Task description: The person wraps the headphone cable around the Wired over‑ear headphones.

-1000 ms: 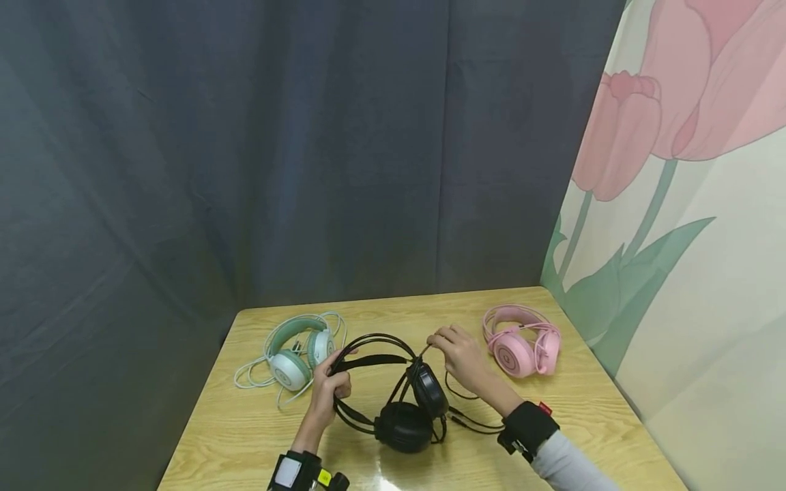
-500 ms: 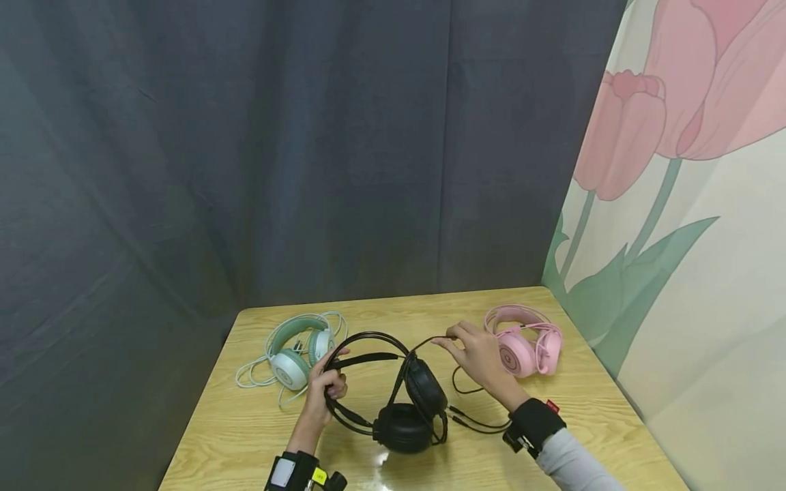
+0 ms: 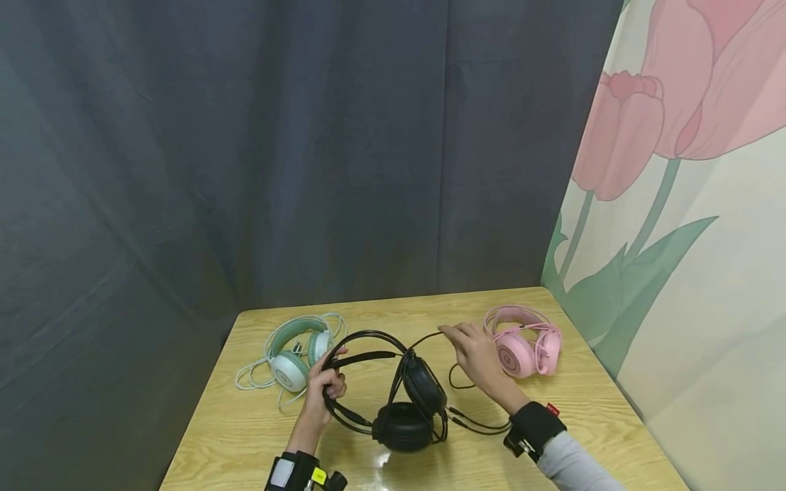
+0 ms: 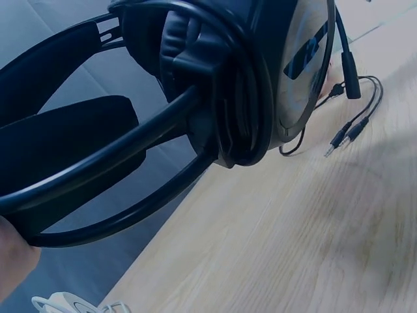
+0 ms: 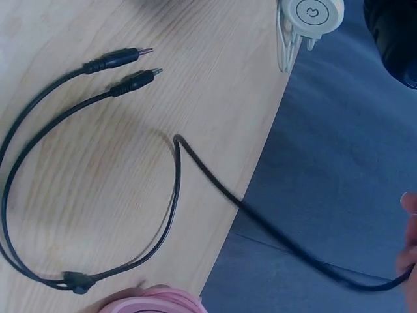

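At the table (image 3: 245, 436), left fingers (image 3: 335, 383) grip black headphones (image 3: 402, 428) (right fingers (image 3: 457, 334) pinch their cable (image 5: 240, 203)).

The left fingers (image 3: 335, 383) grip the headband (image 3: 367, 356) of black headphones (image 3: 403, 428); the right fingers (image 3: 457, 333) pinch a cable (image 3: 425, 339).

On the table (image 3: 583, 423), we are seeing green headphones (image 3: 290, 370) lying left and pink headphones (image 3: 516, 354) lying right. Behind it we are facing a dark curtain (image 3: 344, 150), beside a wall (image 3: 737, 286) with tulips (image 3: 629, 129).
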`<state>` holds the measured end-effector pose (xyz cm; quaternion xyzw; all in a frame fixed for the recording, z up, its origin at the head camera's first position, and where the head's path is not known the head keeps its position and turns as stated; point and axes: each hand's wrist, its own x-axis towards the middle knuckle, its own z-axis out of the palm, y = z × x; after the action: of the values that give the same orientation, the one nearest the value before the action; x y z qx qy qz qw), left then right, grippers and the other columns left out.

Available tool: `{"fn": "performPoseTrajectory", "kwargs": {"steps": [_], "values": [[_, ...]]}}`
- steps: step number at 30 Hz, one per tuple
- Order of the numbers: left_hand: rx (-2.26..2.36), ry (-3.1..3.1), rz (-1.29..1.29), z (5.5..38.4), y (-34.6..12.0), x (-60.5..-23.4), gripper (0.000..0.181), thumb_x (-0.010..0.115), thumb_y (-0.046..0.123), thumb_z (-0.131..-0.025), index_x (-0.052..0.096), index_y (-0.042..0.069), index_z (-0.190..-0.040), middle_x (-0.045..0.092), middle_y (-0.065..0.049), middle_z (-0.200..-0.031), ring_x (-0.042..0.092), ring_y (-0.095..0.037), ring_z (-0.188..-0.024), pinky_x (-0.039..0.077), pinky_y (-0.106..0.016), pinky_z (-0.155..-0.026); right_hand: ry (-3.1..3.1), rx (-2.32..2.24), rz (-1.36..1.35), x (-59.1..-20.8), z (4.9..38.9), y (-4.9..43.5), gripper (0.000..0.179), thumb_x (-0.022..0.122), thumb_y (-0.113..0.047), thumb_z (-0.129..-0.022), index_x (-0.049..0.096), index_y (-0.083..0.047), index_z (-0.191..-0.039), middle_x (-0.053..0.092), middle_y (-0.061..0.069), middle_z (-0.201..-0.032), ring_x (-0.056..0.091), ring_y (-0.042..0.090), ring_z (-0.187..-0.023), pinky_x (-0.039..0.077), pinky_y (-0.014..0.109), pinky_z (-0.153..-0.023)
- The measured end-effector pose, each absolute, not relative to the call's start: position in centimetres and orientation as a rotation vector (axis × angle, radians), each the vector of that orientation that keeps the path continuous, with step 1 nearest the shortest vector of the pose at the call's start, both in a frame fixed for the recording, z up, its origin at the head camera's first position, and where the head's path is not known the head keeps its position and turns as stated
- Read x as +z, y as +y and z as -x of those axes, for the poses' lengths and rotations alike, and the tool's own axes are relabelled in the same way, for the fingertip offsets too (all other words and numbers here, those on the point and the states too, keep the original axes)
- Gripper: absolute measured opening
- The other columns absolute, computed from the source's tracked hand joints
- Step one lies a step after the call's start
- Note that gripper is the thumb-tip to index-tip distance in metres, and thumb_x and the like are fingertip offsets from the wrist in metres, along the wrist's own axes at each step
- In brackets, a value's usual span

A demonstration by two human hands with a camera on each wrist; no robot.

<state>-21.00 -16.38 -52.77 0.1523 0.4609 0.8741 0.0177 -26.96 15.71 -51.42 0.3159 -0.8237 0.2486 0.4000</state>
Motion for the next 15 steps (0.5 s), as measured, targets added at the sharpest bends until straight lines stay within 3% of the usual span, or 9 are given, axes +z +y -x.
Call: {"fn": "performPoseTrajectory", "kwargs": {"steps": [3,7,11,15], "values": [[2.724,1.428,-0.48,21.0,-16.4,-52.7,0.05,0.029,-0.012,-0.07,0.043,-0.003,-0.117,0.021,0.0,-0.048,0.016,-0.011,-0.04,0.016,-0.022,-0.035,-2.081,0.635,-0.673,-51.6,27.0,15.8,0.018,0.066,-0.021,-0.074,0.065,-0.014,-0.091,0.061,-0.005,-0.073,0.048,0.008,-0.054,0.038,0.025,-0.043],[2.743,1.355,-0.519,21.1,-16.3,-52.5,0.051,0.027,-0.013,-0.07,0.039,-0.006,-0.119,0.021,0.0,-0.05,0.016,-0.01,-0.04,0.014,-0.023,-0.036,-2.039,0.675,-0.57,-51.8,27.1,16.0,0.018,0.072,-0.025,-0.066,0.06,-0.016,-0.077,0.06,-0.005,-0.066,0.043,0.005,-0.044,0.031,0.021,-0.036],[2.768,1.227,-0.551,21.1,-16.2,-52.2,0.053,0.025,-0.014,-0.068,0.036,-0.007,-0.12,0.021,0.002,-0.051,0.015,-0.009,-0.04,0.012,-0.022,-0.036,-1.991,0.709,-0.677,-52.1,27.3,15.9,0.015,0.073,-0.02,-0.065,0.062,-0.016,-0.074,0.059,-0.006,-0.068,0.049,0.008,-0.053,0.036,0.023,-0.044],[2.791,1.094,-0.544,21.2,-16.1,-52.0,0.055,0.021,-0.013,-0.068,0.034,-0.005,-0.12,0.02,0.003,-0.052,0.014,-0.009,-0.041,0.013,-0.021,-0.036,-2.016,0.753,-0.88,-52.6,27.1,15.6,0.017,0.063,-0.004,-0.074,0.065,-0.01,-0.09,0.06,0.0,-0.084,0.05,0.016,-0.068,0.04,0.028,-0.056]]}}
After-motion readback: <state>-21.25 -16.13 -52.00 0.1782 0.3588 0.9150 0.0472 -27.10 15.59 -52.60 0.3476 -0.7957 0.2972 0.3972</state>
